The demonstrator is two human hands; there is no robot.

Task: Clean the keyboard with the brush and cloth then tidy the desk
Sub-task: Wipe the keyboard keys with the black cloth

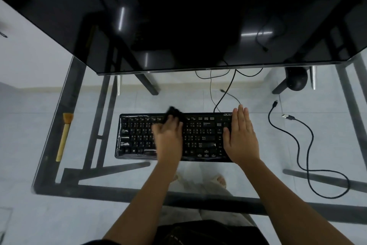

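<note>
Keyboard [174, 135] lies centred on the glass desk [278, 145]. Cloth [173, 113] is gripped in the left hand [168, 135], fingers curled, over the top key rows. Right hand [241, 135] is laid flat, fingers spread, on the keyboard's right end. Brush [64, 137] rests well left. Risk: keyboard may be slid on glass if bracing is eased.

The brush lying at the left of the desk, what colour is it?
The brush has a pale yellowish wooden handle and light orange-tan bristles, seen in the head view.
</note>
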